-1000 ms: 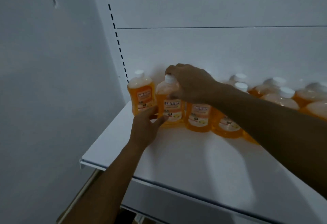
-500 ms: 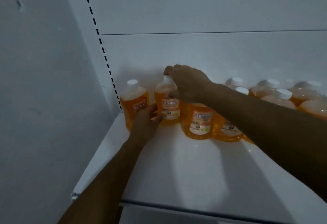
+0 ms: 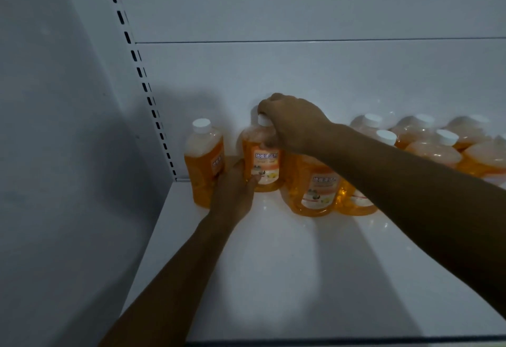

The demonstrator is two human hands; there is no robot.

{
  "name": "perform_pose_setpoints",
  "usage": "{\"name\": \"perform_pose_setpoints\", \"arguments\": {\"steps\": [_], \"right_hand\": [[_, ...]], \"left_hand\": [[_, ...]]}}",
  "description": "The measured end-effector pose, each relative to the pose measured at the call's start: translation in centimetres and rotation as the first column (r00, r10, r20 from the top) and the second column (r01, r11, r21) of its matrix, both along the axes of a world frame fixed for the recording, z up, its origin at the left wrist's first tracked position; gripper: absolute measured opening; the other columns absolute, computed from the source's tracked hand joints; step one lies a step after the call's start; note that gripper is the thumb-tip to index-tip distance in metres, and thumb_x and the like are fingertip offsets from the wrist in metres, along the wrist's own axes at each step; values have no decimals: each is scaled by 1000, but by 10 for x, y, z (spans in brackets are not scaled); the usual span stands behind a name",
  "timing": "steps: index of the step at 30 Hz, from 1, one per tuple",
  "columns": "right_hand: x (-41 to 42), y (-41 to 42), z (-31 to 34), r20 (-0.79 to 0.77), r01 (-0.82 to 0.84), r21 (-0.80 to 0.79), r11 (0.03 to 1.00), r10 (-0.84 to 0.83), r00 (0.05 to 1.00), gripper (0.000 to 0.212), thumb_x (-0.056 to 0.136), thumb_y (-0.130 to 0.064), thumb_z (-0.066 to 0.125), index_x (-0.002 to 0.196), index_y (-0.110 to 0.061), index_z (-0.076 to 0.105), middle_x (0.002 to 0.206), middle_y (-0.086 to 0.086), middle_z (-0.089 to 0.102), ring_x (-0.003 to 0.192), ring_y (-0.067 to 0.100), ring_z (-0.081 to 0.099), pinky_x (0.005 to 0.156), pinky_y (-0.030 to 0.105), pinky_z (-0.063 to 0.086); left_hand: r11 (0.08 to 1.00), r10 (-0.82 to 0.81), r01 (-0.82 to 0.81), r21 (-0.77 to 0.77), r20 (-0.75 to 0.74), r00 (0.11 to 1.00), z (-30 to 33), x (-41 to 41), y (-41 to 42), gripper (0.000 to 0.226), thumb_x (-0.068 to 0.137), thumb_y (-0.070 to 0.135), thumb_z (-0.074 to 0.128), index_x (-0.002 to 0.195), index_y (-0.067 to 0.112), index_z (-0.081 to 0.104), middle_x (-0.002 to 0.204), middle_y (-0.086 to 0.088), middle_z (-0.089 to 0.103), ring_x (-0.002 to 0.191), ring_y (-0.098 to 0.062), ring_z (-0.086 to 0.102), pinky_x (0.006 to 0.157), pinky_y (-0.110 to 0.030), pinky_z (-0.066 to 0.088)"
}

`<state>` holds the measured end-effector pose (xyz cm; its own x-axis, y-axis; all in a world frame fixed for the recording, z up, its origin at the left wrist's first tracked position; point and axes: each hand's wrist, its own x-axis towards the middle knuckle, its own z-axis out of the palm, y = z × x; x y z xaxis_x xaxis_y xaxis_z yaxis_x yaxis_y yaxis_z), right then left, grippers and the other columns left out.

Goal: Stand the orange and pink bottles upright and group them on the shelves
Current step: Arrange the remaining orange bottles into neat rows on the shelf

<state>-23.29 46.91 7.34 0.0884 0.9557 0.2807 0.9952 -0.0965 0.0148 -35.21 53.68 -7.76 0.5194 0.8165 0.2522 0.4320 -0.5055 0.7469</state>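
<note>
Several orange bottles with white caps stand upright along the back of a white shelf (image 3: 273, 278). My right hand (image 3: 293, 124) grips the neck and cap of the second bottle from the left (image 3: 264, 166). My left hand (image 3: 232, 190) holds the lower left side of that same bottle, fingers reaching behind it. The leftmost orange bottle (image 3: 202, 160) stands just to the left, near the shelf corner. Another orange bottle (image 3: 315, 190) stands right of the held one, partly under my right forearm. More bottles (image 3: 427, 144) crowd the back right, blurred.
A white wall (image 3: 54, 155) closes the left side. A slotted upright rail (image 3: 147, 92) runs down the back corner. The back panel (image 3: 301, 72) is right behind the bottles. The shelf's front edge (image 3: 328, 338) lies at the bottom of the view.
The view has moved closer and lower toward the shelf. Both hands stay on the second bottle, which now sits further back, close to the leftmost bottle.
</note>
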Motion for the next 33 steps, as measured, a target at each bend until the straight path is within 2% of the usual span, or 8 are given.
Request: {"name": "perform_pose_setpoints", "arguments": {"steps": [4, 9, 12, 20, 22, 26, 30, 33], "right_hand": [[-2, 3, 0, 121, 34, -13, 999, -32, 992, 65, 80, -41, 72, 133, -15, 46, 132, 8, 48, 107, 28, 57, 83, 38, 52], [0, 4, -2, 242, 48, -7, 999, -45, 969, 66, 81, -45, 69, 133, -13, 44, 129, 10, 51, 108, 28, 57, 82, 39, 49], [-4, 4, 1, 310, -30, 64, 998, 9, 951, 67, 81, -47, 68, 135, -14, 43, 131, 10, 51, 115, 28, 53, 94, 42, 44], [-44, 33, -8, -3, -337, -70, 939, 338, 941, 85, 79, -25, 74, 147, -27, 24, 140, 3, 45, 118, 26, 52, 87, 40, 50], [-50, 41, -12, -105, -362, -87, 928, 353, 930, 91, 76, -19, 77, 148, -28, 21, 139, 5, 45, 120, 27, 50, 90, 41, 50], [-56, 50, -16, -193, -389, -39, 920, 375, 907, 82, 74, -18, 79, 141, -22, 33, 126, 10, 52, 107, 23, 50, 80, 32, 44], [-55, 40, -17, -242, -375, -4, 927, 363, 900, 71, 72, -27, 82, 129, -21, 40, 110, 8, 56, 90, 18, 48, 67, 28, 39], [-54, 25, -15, -191, -368, 36, 929, 368, 910, 69, 70, -35, 82, 125, -20, 44, 106, 7, 59, 87, 17, 48, 68, 30, 38]], "left_hand": [[999, -32, 32, 27, -12, 999, -2, -2, -4, 42, 99, 29, 50, 139, 21, 45, 134, -1, 59, 123, -20, 55, 106, -42, 44], [999, -39, 40, 23, -35, 999, 5, -8, -15, 35, 97, 27, 54, 131, 19, 52, 126, -1, 63, 116, -17, 58, 95, -23, 40], [1000, 2, -2, 1, -33, 999, 8, -25, -27, 29, 96, 28, 57, 122, 15, 59, 118, -1, 65, 109, -17, 60, 95, -26, 44], [950, 307, -300, 84, -93, 947, 12, -95, -27, 21, 88, 38, 64, 92, 19, 69, 85, 4, 69, 79, -13, 65, 76, -28, 52], [927, 373, -367, 82, -69, 925, 12, -106, -22, 25, 86, 38, 68, 99, 17, 65, 89, 3, 67, 80, -14, 64, 76, -31, 53], [952, 292, -295, -80, -41, 955, 16, -106, -18, 60, 81, 37, 74, 132, 17, 48, 109, 9, 56, 93, -9, 57, 80, -23, 45], [959, 266, -262, -104, 30, 963, 14, -97, -18, 51, 81, 27, 75, 126, 19, 53, 105, 11, 58, 92, -9, 59, 76, -19, 43], [966, 252, -247, -76, 69, 965, 12, -100, -18, 37, 83, 21, 73, 117, 18, 58, 107, 7, 63, 85, -6, 60, 64, -5, 42]]}}
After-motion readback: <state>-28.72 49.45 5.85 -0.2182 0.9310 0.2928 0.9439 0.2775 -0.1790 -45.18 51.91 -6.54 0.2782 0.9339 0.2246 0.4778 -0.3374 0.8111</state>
